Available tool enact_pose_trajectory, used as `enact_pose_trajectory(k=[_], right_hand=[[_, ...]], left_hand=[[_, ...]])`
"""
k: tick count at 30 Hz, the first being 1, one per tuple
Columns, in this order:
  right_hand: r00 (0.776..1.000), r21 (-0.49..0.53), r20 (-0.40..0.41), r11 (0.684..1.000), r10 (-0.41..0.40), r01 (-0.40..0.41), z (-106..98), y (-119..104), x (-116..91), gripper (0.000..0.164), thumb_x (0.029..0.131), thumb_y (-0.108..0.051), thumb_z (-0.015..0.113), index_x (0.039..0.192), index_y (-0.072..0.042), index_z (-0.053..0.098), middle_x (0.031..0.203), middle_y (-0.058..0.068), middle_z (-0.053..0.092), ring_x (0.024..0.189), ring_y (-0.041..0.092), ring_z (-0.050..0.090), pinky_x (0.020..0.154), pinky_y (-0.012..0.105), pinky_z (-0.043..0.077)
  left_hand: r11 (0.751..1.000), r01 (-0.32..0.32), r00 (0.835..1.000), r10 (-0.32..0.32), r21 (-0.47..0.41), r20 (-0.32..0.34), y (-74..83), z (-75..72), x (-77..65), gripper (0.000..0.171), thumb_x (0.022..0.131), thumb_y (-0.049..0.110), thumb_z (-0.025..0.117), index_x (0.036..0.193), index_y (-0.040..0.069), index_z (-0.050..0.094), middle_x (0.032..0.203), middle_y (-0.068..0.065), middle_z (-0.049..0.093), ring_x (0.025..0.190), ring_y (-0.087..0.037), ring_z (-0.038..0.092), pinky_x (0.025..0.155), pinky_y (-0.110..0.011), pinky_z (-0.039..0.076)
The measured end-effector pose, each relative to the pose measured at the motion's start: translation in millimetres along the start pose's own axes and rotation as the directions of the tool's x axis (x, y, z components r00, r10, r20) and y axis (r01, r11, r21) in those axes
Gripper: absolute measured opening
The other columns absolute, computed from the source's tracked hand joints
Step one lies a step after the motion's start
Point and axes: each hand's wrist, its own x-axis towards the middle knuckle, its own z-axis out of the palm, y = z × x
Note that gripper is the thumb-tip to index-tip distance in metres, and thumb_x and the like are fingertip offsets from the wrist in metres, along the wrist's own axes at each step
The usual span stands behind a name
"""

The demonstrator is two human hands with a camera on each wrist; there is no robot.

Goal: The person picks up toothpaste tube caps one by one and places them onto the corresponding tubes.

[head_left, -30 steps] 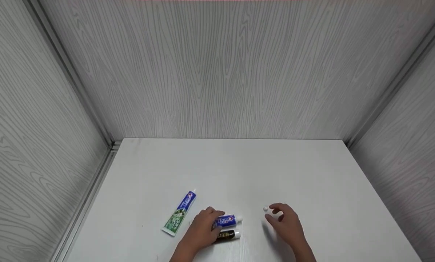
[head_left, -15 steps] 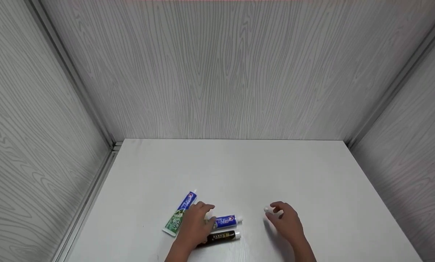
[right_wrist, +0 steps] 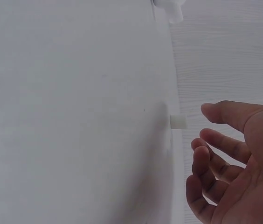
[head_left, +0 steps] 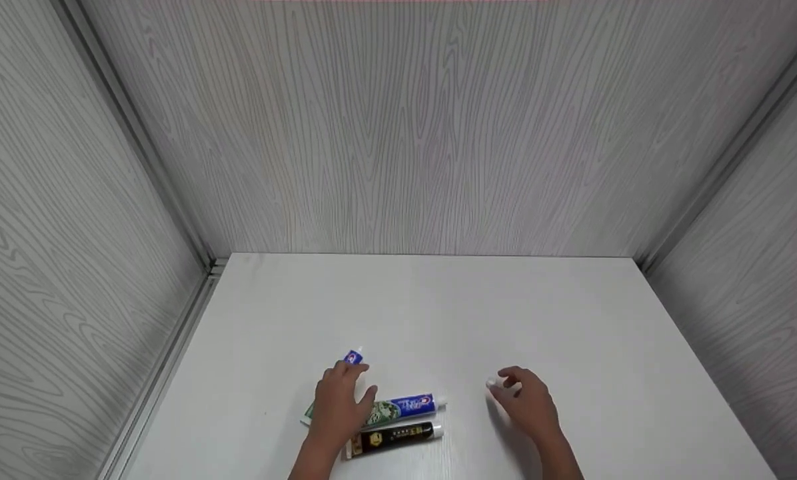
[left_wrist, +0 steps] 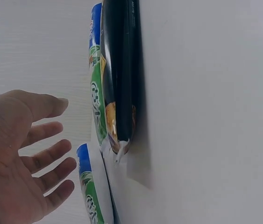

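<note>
Black tube (head_left: 394, 437): nearest, crosswise.
Middle tube (head_left: 405, 407): just beyond, roughly parallel.
Left hand (head_left: 336, 405): fingers spread, empty, over slanted tube (head_left: 353, 358); contact hard to tell.
Right hand (head_left: 526, 402): loosely curved, empty, beside white piece (head_left: 491, 383).
Slanted tube: beneath left hand, the nearer; long axis runs away, rightward.
Change: left hand shifted left, off middle tube.

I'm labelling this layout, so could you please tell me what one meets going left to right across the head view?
Angled blue-and-green toothpaste tube, black toothpaste tube, small white cap-like piece, right grip.
</note>
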Motion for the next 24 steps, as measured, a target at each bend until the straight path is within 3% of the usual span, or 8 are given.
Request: enact_pose_trajectory(k=[13, 24], right_hand=[[0.999, -0.003, 0.020, 0.999, 0.032, -0.032, 1.9, -0.4, 3.8, 0.036, 0.097, -0.024, 0.078, 0.129, -0.009, 0.072, 0.108, 0.006, 0.069, 0.090, 0.018, 0.062, 0.071, 0.034, 0.050], [0.998, -0.004, 0.040, 0.999, 0.039, -0.038, 2.5, 2.8, 8.0, 0.034, 0.094, -0.021, 0.080, 0.124, -0.008, 0.073, 0.104, 0.004, 0.070, 0.089, 0.017, 0.064, 0.071, 0.033, 0.051]], left_hand=[[0.994, 0.107, 0.994, -0.106, 0.012, -0.035, -9.3, -3.4, 2.9, 0.056, 0.089, 0.025, 0.085, 0.137, 0.001, 0.068, 0.123, -0.020, 0.062, 0.116, -0.041, 0.061, 0.098, -0.059, 0.050], [0.985, 0.172, 0.985, -0.170, 0.025, -0.040, -15.9, -0.1, 6.6, 0.057, 0.089, 0.024, 0.085, 0.137, 0.000, 0.065, 0.122, -0.020, 0.062, 0.111, -0.037, 0.062, 0.094, -0.057, 0.052]])
